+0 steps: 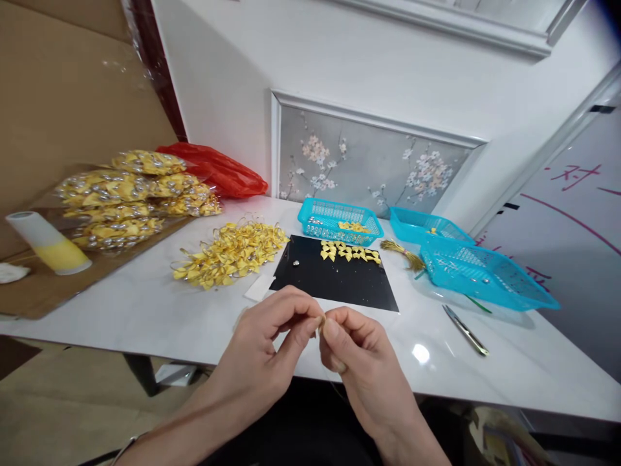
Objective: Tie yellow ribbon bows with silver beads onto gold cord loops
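Note:
My left hand point(274, 340) and my right hand point(356, 356) meet fingertip to fingertip over the table's front edge, both closed in a pinch. A thin cord point(336, 387) hangs below my right hand; what sits between the fingertips is tiny and mostly hidden. Just beyond my hands lies a black mat point(334, 281) with rows of yellow ribbon pieces point(349, 252) along its far edge and a small silver bead point(295, 263) at its left. Left of the mat is a heap of yellow ribbon ornaments point(233, 252) with silver beads and cord loops.
A blue basket point(305, 223) holds beads and yellow pieces behind the mat. Two more blue baskets point(524, 299) stand right, near a bundle of gold cords point(405, 254) and thread snips point(466, 330). Bagged ornaments point(121, 194), a cone point(53, 243) and a red bag point(223, 171) sit left.

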`<control>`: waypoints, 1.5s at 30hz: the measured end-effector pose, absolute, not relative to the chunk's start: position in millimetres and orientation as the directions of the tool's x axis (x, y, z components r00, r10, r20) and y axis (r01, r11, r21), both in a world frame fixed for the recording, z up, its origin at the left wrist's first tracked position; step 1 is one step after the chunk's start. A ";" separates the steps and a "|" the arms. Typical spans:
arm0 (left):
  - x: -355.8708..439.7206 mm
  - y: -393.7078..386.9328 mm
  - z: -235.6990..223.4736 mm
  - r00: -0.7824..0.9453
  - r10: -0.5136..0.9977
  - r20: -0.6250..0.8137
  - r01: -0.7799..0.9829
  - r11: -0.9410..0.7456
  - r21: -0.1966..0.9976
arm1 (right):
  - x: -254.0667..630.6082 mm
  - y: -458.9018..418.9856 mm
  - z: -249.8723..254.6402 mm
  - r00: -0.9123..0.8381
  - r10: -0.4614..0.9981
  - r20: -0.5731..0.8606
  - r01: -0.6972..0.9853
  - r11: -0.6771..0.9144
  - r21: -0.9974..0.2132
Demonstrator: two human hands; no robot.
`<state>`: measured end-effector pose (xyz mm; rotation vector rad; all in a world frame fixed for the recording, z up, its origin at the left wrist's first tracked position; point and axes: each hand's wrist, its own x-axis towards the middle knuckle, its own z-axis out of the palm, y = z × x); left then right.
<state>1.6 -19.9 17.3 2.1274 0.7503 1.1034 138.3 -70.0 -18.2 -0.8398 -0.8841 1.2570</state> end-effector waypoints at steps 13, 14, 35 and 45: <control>-1.0 -20.5 20.0 0.477 0.784 0.399 0.097 -0.497 0.862 | 138.1 -69.6 -12.9 0.048 0.996 0.076 -0.505 0.089 -0.859; -0.4 -19.3 20.6 0.480 0.772 0.416 0.104 -0.521 0.847 | 137.9 -69.5 -13.2 0.047 0.996 0.077 -0.508 0.090 -0.857; -4.4 -15.6 16.4 0.505 0.794 0.339 -0.018 -0.383 0.924 | 138.1 -70.1 -13.7 0.034 0.994 0.108 -0.440 0.112 -0.891; 5.9 -9.9 9.0 0.609 0.793 -0.013 -0.281 0.231 0.932 | 135.3 -69.9 -23.1 0.317 0.785 0.533 0.299 0.451 -0.841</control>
